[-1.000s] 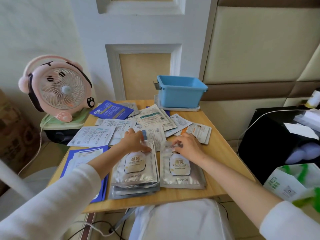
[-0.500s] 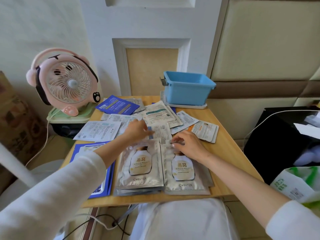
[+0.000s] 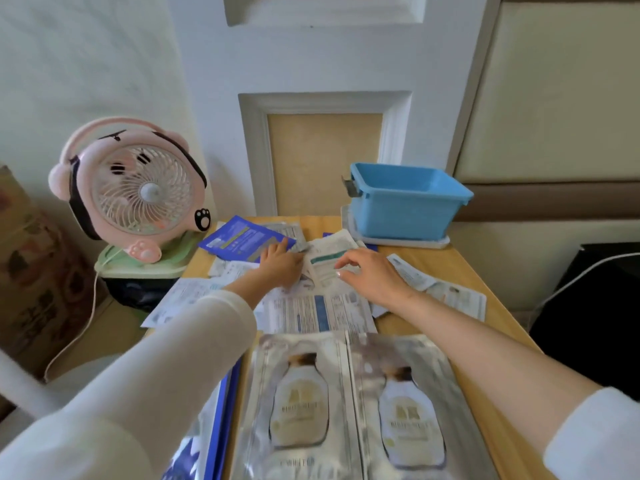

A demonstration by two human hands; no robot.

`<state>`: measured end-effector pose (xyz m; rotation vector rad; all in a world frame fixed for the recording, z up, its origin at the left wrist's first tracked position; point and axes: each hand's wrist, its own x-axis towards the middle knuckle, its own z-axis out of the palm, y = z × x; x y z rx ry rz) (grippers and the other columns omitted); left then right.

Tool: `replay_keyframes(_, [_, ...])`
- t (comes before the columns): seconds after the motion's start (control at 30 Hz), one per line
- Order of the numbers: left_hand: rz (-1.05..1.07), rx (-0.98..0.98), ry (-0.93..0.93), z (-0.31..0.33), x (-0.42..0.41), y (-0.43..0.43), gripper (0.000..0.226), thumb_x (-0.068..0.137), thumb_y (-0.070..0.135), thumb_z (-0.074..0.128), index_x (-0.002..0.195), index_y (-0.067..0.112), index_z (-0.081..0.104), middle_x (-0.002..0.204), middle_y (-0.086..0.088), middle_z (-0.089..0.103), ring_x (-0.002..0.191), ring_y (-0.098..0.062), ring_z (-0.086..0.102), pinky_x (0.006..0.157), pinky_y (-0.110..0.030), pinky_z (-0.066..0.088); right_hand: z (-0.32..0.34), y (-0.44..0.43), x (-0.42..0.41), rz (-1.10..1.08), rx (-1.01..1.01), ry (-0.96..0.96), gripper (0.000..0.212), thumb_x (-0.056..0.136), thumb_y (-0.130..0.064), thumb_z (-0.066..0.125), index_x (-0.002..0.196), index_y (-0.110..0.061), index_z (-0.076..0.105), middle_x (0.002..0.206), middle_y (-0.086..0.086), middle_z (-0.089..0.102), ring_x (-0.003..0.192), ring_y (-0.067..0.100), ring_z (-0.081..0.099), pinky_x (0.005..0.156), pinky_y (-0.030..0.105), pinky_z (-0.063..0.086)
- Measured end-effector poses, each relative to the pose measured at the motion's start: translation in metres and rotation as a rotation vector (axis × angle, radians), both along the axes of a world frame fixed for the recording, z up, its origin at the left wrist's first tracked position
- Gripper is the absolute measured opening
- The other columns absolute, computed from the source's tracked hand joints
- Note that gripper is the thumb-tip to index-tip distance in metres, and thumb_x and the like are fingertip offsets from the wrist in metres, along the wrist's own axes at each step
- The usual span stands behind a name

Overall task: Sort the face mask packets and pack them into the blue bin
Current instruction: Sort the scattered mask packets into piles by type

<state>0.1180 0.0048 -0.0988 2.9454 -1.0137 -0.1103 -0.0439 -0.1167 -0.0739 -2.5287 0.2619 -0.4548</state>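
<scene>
Two silver face mask packets [image 3: 299,407] [image 3: 412,410] lie side by side at the near edge of the wooden table [image 3: 446,268]. Beyond them, white printed packets [image 3: 311,311] are spread loosely. My left hand [image 3: 280,263] rests flat on these, its fingertips touching a dark blue packet [image 3: 239,239]. My right hand [image 3: 372,275] hovers with fingers apart over a white packet with a teal stripe [image 3: 329,258]. The blue bin [image 3: 405,202] stands empty at the far right of the table on a white lid [image 3: 408,241].
A pink fan [image 3: 135,192] stands on a green base [image 3: 145,265] left of the table, its white cord hanging down. Blue packets [image 3: 221,410] lie at the near left. A black box [image 3: 588,306] sits to the right. A wall is right behind the table.
Both hands have left the silver packets and reached forward to the loose packets in the middle of the table. The camera has moved closer and lower.
</scene>
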Motion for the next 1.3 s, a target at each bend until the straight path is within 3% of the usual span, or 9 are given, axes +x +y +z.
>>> replay_keyframes(0.2, [-0.104,-0.282,-0.139,-0.009,0.018,-0.008,0.038,0.098,0.025,0.034,0.124,0.011,0.057,0.137,-0.005,0.048,0.129,-0.022,0.039,0.109,-0.034,0.021,-0.007,-0.002,0.047,0.005,0.189,-0.068,0.020,0.088,-0.015,0.061,0.108,-0.014,0.065,0.116,0.001,0.064,0.106,0.012,0.057,0.090,0.021,0.041])
replay_keyframes(0.37, [-0.245,-0.860,0.056,0.024,-0.008,-0.003,0.023,0.085,0.008,0.062,0.107,0.007,0.069,0.116,-0.006,0.063,0.105,-0.020,0.058,0.081,-0.017,0.037,-0.005,-0.010,0.057,-0.092,0.608,-0.199,0.072,0.078,-0.006,0.071,0.139,-0.018,0.034,0.141,0.004,0.041,0.129,0.018,0.040,0.102,0.027,0.035])
replay_keyframes(0.47, [-0.219,-1.221,0.260,0.055,-0.032,0.004,0.027,0.080,-0.005,0.062,0.096,0.015,0.070,0.108,-0.004,0.064,0.092,-0.016,0.061,0.087,-0.028,0.048,0.005,-0.018,0.058,-0.123,0.830,-0.271,0.100,0.072,-0.010,0.078,0.147,-0.026,0.013,0.149,0.004,0.030,0.136,0.020,0.029,0.111,0.038,0.028])
replay_keyframes(0.67, [-0.141,-1.579,0.743,0.100,-0.044,0.012,0.035,0.084,-0.015,0.051,0.115,0.000,0.060,0.054,0.014,0.060,0.052,0.002,0.058,0.059,-0.011,0.049,0.028,-0.035,0.041,0.099,1.193,-0.194,0.058,0.073,-0.022,0.071,0.127,-0.015,0.052,0.115,0.008,0.067,0.112,0.029,0.060,0.099,0.048,0.045])
replay_keyframes(0.83, [-0.107,-1.422,0.928,0.083,-0.014,0.024,0.051,0.088,-0.002,0.055,0.135,0.010,0.044,0.105,-0.010,0.060,0.087,-0.017,0.063,0.078,-0.024,0.055,0.026,-0.041,0.031,0.112,1.241,-0.060,0.037,0.082,-0.004,0.064,0.118,-0.003,0.058,0.109,0.013,0.068,0.099,0.026,0.066,0.081,0.034,0.057])
replay_keyframes(0.97, [0.270,-0.821,0.425,0.039,0.026,0.034,0.066,0.088,0.044,0.057,0.142,0.018,0.030,0.141,-0.013,0.042,0.125,-0.027,0.044,0.096,-0.038,0.045,0.005,-0.042,0.030,-0.053,1.147,-0.024,0.027,0.080,-0.001,0.067,0.107,-0.001,0.065,0.102,0.015,0.071,0.086,0.025,0.070,0.067,0.030,0.059])
replay_keyframes(1.07, [0.269,-0.257,0.143,-0.001,0.040,0.036,0.072,0.084,0.066,0.043,0.140,0.020,0.034,0.149,-0.009,0.029,0.140,-0.029,0.019,0.114,-0.053,0.011,-0.007,-0.043,0.031,-0.118,1.192,-0.128,0.012,0.082,-0.001,0.065,0.093,-0.003,0.068,0.090,0.011,0.073,0.077,0.021,0.069,0.062,0.028,0.055])
replay_keyframes(1.2, [0.042,-0.328,0.178,-0.005,0.017,0.027,0.057,0.092,0.056,0.035,0.134,0.019,0.042,0.139,-0.004,0.046,0.134,-0.024,0.036,0.116,-0.052,-0.003,-0.016,-0.046,0.034,-0.097,1.321,-0.175,0.010,0.087,-0.009,0.060,0.094,-0.004,0.065,0.089,0.010,0.072,0.082,0.023,0.069,0.070,0.033,0.053])
replay_keyframes(1.3, [-0.033,-0.326,0.242,0.004,0.003,0.023,0.053,0.094,0.052,0.036,0.135,0.018,0.041,0.140,-0.006,0.047,0.132,-0.026,0.037,0.117,-0.048,0.007,-0.021,-0.044,0.035,-0.092,1.370,-0.153,0.015,0.089,-0.014,0.058,0.099,-0.005,0.065,0.093,0.011,0.072,0.089,0.026,0.068,0.075,0.038,0.053])
